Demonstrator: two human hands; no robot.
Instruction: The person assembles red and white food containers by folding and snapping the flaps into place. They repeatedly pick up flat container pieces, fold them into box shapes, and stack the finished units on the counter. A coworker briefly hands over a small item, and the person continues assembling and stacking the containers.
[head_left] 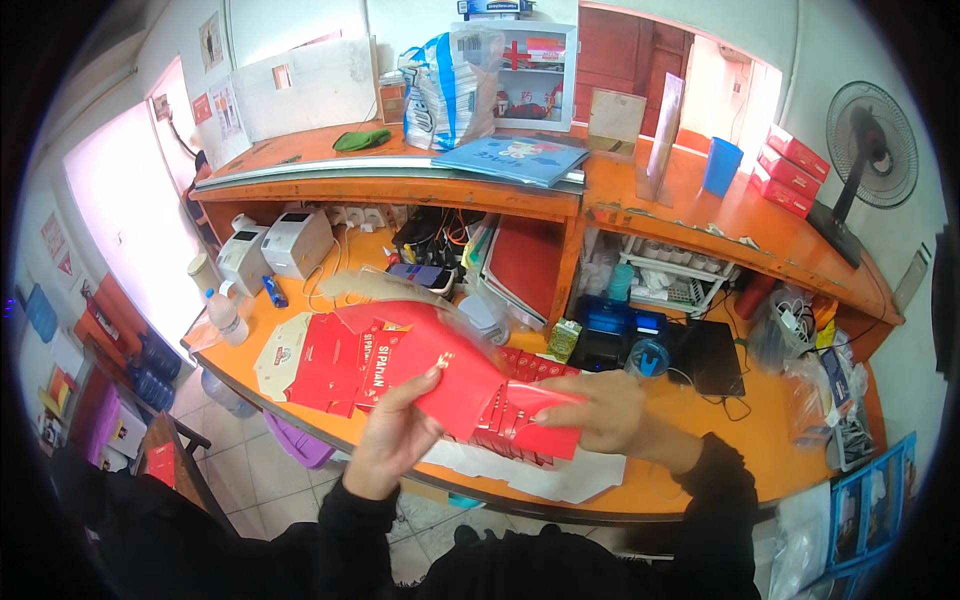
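Note:
My left hand (398, 440) is closed on the near left part of a red cardboard carton (455, 385), its thumb lying on the printed face. The carton is partly unfolded, and its far flap is blurred. My right hand (605, 410) grips the carton's right end, fingers bent over the edge. Under and behind it stand several red cartons in a row (525, 365), partly hidden by my hands and the held one. To the left, flat red carton sheets (325, 362) lie overlapping on the orange desk (715, 450).
White card (590, 480) lies under the cartons. A water bottle (227, 318) and two label printers (297, 243) stand at the left. At the right are a tape dispenser (648, 358), a black tablet (708, 357) and a clear bin (785, 335). A raised shelf (660, 215) carries a fan (868, 150).

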